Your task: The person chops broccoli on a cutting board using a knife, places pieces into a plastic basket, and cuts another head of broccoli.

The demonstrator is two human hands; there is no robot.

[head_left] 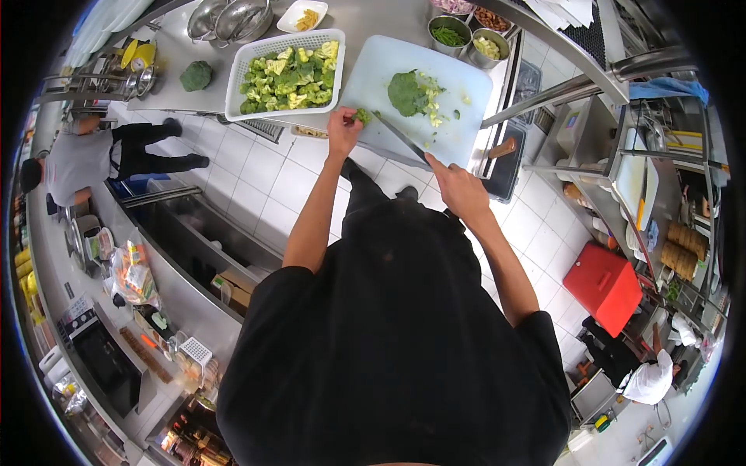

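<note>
Resting between the pinched fingers of the left hand (343,132), a small broccoli floret (363,116) was located at the left edge of the cutting board (373,68); its long axis could not be told at this size. The knife (402,140) lay to the right of those fingers, its blade slanting forward and leftward from the right hand (460,189), with the tip directed toward the floret; whether the two touched was unclear. The fingers of the right hand were wrapped around the handle. The left hand, the nearer to the floret, ended a forearm extended forward; the right forearm angled inward, the back of the hand uppermost. Beyond the blade, a larger broccoli piece (406,95) sat on the board beside scattered trimmings (433,118). Farther left stood a white basket (280,115) of cut florets, then a broccoli head (196,75) on the counter (167,84).
</note>
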